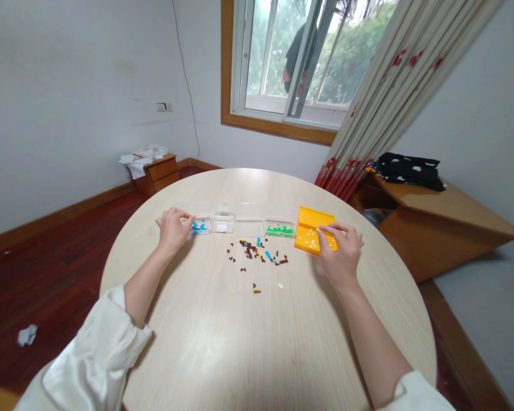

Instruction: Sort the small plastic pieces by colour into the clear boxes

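Observation:
My left hand (175, 229) is at the left end of the row of boxes, thumb and forefinger pinched at a clear box (204, 232) of small blue bricks (199, 226). Whatever is in that pinch is too small to make out. Over the right side of an open yellow box (312, 218) with white bricks (312, 233), my right hand (342, 251) has its thumb and forefinger close together; I cannot tell what they hold. Between the hands lies a loose pile of brown bricks (251, 249) mixed with blue and yellow ones.
A clear box of green bricks (280, 230), a clear box (249, 229) and a smaller clear box (221, 226) stand between the hands. Nearer me lie a brown-and-yellow piece (256, 290) and a pale yellow brick (281, 286) on the round table (240, 354).

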A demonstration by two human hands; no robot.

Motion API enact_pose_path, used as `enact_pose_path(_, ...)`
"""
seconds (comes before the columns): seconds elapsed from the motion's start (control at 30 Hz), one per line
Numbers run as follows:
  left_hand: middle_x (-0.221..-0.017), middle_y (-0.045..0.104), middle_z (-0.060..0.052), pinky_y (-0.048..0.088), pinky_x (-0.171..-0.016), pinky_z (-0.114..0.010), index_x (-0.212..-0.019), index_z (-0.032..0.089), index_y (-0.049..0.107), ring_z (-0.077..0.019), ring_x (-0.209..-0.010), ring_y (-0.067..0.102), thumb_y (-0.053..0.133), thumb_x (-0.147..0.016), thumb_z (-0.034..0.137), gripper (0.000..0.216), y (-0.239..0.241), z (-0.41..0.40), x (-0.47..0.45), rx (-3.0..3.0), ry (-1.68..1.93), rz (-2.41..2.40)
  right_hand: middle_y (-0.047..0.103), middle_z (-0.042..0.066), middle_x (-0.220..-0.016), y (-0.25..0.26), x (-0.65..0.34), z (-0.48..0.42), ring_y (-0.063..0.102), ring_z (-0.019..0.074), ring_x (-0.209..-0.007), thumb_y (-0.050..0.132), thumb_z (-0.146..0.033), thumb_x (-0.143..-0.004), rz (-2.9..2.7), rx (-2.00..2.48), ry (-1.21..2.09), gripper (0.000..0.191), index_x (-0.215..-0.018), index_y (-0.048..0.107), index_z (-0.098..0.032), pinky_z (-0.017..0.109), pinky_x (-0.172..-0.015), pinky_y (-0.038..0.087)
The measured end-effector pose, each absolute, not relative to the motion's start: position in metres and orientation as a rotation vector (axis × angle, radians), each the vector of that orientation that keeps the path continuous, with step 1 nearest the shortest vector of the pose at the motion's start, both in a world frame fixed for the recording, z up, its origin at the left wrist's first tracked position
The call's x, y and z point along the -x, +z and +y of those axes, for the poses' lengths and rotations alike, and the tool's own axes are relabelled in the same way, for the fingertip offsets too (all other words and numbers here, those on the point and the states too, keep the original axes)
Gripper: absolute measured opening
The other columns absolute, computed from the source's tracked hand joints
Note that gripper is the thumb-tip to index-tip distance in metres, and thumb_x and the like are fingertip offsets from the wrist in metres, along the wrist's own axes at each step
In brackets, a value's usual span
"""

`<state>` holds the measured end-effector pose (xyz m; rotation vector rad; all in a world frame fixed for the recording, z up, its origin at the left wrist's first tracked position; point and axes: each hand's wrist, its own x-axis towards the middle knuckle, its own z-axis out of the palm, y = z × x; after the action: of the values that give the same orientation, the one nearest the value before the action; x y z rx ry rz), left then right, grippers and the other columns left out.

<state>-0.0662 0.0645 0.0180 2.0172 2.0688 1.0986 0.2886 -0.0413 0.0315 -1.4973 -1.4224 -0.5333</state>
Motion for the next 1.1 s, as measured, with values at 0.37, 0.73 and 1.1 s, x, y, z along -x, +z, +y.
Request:
enact_pose_path(0.37,-0.087,0.061,-0.007,0.033,-0.081,-0.040,-0.067,0.018,0.061,-0.0275,-0.096,0.052,0.056,-0.078,0.031,0.018,0.018,0.064,0.064,-2.023,1.105,2.065,0.057,0.007,-0.092,0.032,-0.291,-0.041,0.050,0.0236,-0.089,0.051,-0.031,-0.085,-1.399,1.495,-0.547,0.019,-0.081,0.066,-0.020,0.042,-0.081,0.035)
enact_pose_path(0.73,-0.082,0.060,-0.006,0.032,-0.078,-0.037,-0.062,0.018,0.056,-0.0261,-0.092,0.052,0.056,-0.076,0.031,0.019,0.017,0.062,0.061,-2.037,1.134,2.036,0.055,0.011,-0.098,0.025,-0.310,-0.037,0.045,0.0263,-0.093,0.051,-0.030,-0.082,-1.218,1.632,-0.595,0.022,-0.091,0.067,-0.017,0.049,-0.084,0.032)
enact_pose_path(1.1,-0.068,0.053,-0.003,0.031,-0.073,-0.033,-0.053,0.018,0.042,-0.0203,-0.078,0.051,0.048,-0.079,0.025,0.028,0.016,0.050,0.039,-2.177,1.147,1.867,0.051,0.013,-0.105,0.026,-0.306,-0.037,0.044,0.0270,-0.098,0.047,-0.023,-0.082,-1.250,1.598,-0.565,0.030,-0.106,0.064,-0.016,0.053,-0.088,0.032)
